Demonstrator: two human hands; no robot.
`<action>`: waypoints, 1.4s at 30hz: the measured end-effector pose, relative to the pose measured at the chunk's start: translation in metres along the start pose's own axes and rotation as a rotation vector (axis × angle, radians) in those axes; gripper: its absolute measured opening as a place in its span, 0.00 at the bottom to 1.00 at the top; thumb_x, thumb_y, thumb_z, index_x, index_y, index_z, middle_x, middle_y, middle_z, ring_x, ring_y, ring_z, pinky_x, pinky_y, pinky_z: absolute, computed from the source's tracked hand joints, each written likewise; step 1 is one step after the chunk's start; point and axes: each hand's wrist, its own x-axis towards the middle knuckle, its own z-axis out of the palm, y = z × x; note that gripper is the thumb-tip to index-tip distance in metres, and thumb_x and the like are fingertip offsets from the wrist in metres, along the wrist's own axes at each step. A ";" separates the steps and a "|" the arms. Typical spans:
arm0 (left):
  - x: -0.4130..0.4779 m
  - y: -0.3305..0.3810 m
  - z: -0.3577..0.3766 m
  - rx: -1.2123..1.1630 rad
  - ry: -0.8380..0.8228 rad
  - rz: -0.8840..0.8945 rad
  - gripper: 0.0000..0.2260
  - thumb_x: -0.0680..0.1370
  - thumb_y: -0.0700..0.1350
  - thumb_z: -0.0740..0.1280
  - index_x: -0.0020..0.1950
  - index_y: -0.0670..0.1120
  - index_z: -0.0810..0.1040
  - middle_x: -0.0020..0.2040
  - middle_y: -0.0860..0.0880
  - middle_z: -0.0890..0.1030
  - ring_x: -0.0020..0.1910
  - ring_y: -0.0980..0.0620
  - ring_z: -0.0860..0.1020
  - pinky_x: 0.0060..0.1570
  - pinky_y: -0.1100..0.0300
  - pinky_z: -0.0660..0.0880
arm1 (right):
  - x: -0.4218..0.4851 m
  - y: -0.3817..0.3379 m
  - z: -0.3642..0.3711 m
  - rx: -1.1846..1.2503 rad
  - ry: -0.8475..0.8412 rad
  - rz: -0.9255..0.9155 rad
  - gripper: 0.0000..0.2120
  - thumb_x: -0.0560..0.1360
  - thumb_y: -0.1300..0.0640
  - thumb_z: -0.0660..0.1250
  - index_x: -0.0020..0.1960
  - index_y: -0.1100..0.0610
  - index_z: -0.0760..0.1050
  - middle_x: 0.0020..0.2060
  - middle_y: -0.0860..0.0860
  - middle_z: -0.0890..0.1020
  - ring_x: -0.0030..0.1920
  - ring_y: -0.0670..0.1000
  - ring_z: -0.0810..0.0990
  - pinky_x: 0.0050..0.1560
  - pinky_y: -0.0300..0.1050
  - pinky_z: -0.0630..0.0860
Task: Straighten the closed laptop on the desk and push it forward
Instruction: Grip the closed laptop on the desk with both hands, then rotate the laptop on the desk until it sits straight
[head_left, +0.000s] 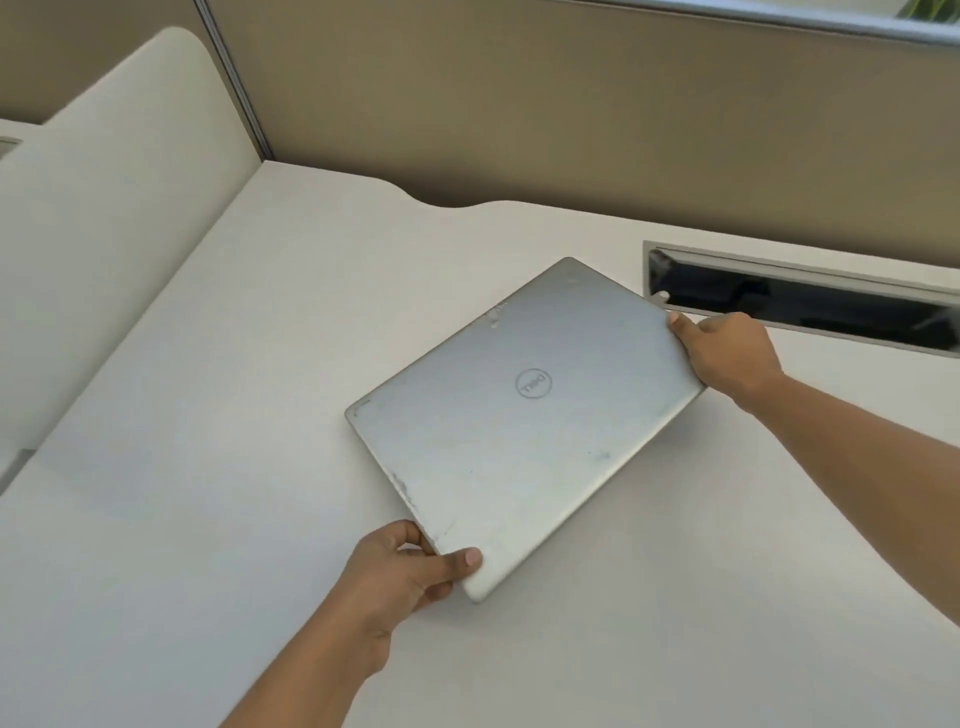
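A closed silver laptop (524, 426) with a round logo on its lid lies on the white desk (208, 467), turned at a strong angle to the desk's edges. My left hand (400, 571) grips its near corner, thumb on the lid and fingers under the edge. My right hand (727, 353) holds the far right edge, thumb on the lid's rim, fingers hidden beneath. The corner by my right hand seems slightly raised, though I cannot tell for sure.
A rectangular cable slot (800, 301) with a grey frame is cut into the desk just behind my right hand. A tan partition wall (571, 114) runs along the back. A cream divider panel (104, 208) borders the desk on the left.
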 end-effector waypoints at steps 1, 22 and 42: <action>-0.007 -0.009 0.003 0.012 -0.005 -0.010 0.22 0.55 0.39 0.83 0.45 0.38 0.80 0.42 0.43 0.85 0.42 0.46 0.83 0.42 0.58 0.79 | -0.012 0.011 -0.004 0.001 0.014 0.017 0.33 0.75 0.35 0.58 0.31 0.64 0.74 0.30 0.59 0.78 0.37 0.62 0.78 0.40 0.52 0.74; -0.066 -0.110 0.027 0.219 -0.094 -0.115 0.22 0.57 0.33 0.83 0.47 0.34 0.79 0.44 0.34 0.85 0.39 0.43 0.83 0.35 0.57 0.80 | -0.150 0.131 -0.024 0.049 0.057 0.205 0.29 0.74 0.35 0.60 0.27 0.55 0.58 0.24 0.52 0.65 0.27 0.55 0.66 0.31 0.45 0.61; -0.063 -0.124 0.028 0.343 0.051 -0.036 0.24 0.53 0.40 0.85 0.41 0.36 0.78 0.35 0.41 0.85 0.33 0.46 0.82 0.38 0.53 0.82 | -0.182 0.145 0.004 -0.003 0.123 0.235 0.29 0.76 0.36 0.57 0.29 0.57 0.62 0.23 0.53 0.69 0.28 0.56 0.70 0.29 0.46 0.64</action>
